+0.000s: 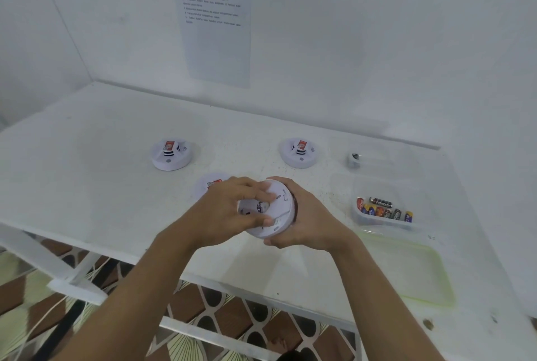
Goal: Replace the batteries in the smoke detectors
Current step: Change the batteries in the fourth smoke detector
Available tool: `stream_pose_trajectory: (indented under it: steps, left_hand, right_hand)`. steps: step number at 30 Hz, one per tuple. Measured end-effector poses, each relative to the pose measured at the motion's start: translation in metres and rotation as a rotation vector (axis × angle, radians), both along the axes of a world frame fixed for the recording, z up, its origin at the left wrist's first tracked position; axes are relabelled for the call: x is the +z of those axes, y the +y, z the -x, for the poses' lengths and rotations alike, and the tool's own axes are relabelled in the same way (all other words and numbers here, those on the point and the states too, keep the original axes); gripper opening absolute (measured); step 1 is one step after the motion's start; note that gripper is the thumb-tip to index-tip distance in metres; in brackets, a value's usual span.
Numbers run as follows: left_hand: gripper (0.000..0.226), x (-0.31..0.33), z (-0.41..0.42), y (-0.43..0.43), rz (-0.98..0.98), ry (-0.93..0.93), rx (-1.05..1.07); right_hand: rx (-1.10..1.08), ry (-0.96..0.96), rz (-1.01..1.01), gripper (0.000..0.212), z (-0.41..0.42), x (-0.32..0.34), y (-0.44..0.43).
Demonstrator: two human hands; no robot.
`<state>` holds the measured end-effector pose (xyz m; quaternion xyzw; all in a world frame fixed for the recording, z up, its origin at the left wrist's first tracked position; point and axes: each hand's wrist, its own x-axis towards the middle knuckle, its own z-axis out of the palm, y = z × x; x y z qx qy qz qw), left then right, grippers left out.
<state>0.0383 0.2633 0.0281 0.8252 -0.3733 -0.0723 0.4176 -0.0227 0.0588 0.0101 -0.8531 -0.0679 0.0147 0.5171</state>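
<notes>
1. Held detector (279,215): lifted clear of the worktop (116,186), centre front, tilted, flat underside facing up towards the camera. Both hands on it.
2. Right hand (308,221): cups the rim from the right and below, fingers wrapped round the far edge, thumb at the near edge. Wrist bent inward, forearm coming in from lower right.
3. Left hand (232,206): laid across the underside from the left. Its fingers (260,193) are curled and close together, pinching the face against the thumb below.
4. Step in hand, by my reading: opening the back or battery cover. Whether the cover is loose yet cannot be told, as the left hand hides it.
5. To do it well: keep the right hand as the fixed clamp and let only the left turn or slide. Grip the rim, not the sensor side. Keep the piece low over the worktop in case a part drops.
6. Supplies: batteries (383,211) lie in a clear tub (356,215) just right of the hands, within easy reach.
7. Waiting: far-left detector (171,154) and far-right detector (300,152) sit at the back, well apart. A white disc (209,183) is half hidden behind the left hand.
</notes>
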Motion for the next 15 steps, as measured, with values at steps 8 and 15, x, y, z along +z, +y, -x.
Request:
stream_pose_trajectory:
  steps: [8,15]
  left_hand:
    - [0.037,-0.016,0.003,0.003,-0.013,-0.033,-0.043]
    - [0.039,-0.021,0.0,0.004,0.056,-0.152,-0.023]
  right_hand:
    - [-0.006,0.007,-0.015,0.09,-0.002,0.001,-0.001]
    - [0.003,0.023,-0.053,0.091,-0.005,0.003,0.0]
